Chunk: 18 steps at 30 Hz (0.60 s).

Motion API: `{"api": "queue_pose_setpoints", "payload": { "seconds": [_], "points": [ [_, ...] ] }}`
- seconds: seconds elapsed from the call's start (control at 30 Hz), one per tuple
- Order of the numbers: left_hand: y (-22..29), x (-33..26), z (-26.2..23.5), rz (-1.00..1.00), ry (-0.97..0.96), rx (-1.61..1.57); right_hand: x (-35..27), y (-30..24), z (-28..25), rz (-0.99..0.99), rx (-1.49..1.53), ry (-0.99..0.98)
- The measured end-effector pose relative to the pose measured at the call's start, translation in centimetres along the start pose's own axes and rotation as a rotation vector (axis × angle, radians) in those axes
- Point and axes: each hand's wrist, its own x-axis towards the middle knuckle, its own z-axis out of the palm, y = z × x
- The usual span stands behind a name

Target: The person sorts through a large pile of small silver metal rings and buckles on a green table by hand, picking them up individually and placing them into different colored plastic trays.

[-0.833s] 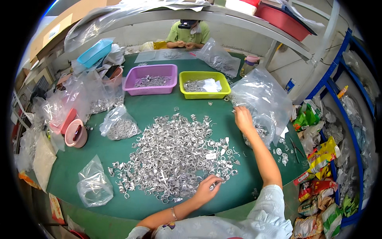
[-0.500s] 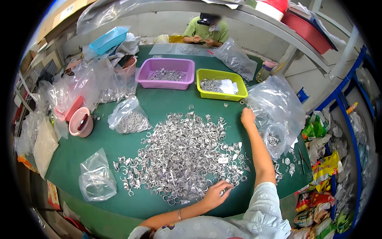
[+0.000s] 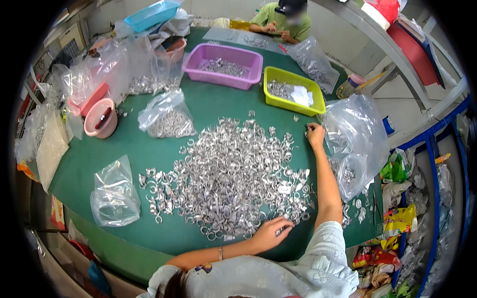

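Observation:
A broad heap of silver-coloured metal rings (image 3: 238, 174) covers the middle of the green table. My left hand (image 3: 271, 233) rests at the heap's near right edge, its fingers curled round a few small metal rings (image 3: 281, 230). My right arm stretches forward past the heap. At its end, my right hand (image 3: 316, 135) is closed in a pinch at a small metal ring (image 3: 306, 132), below the corner of the yellow-green basket (image 3: 278, 103). Just right of that hand lies a large clear plastic bag (image 3: 365, 134) with metal pieces in it.
Farther back stands a purple basket (image 3: 223, 79) of metal pieces. To the left are a filled clear bag (image 3: 171, 119), an empty-looking plastic bag (image 3: 115, 198) and a pink bucket (image 3: 101, 119). Across the table sits a person in green (image 3: 303, 27). Tweezers (image 3: 375, 206) lie at the right edge.
The view has shifted, with the table's things higher in the picture. My right hand's fingers have come onto the small ring near the yellow-green basket. My left hand stays at the heap's edge.

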Motion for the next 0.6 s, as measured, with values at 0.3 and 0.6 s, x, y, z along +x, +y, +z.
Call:
{"api": "queue_pose_setpoints", "payload": {
  "seconds": [0.3, 0.6],
  "points": [
    [-0.6, -0.2, 0.2, 0.02, 0.011, 0.046, -0.7, -6.5, -5.6, 0.339, 0.572, -0.667],
    [-0.8, -0.2, 0.0, 0.026, 0.031, 0.027, 0.6, -7.5, 2.2, 0.098, 0.123, -0.162]
  ]
}}
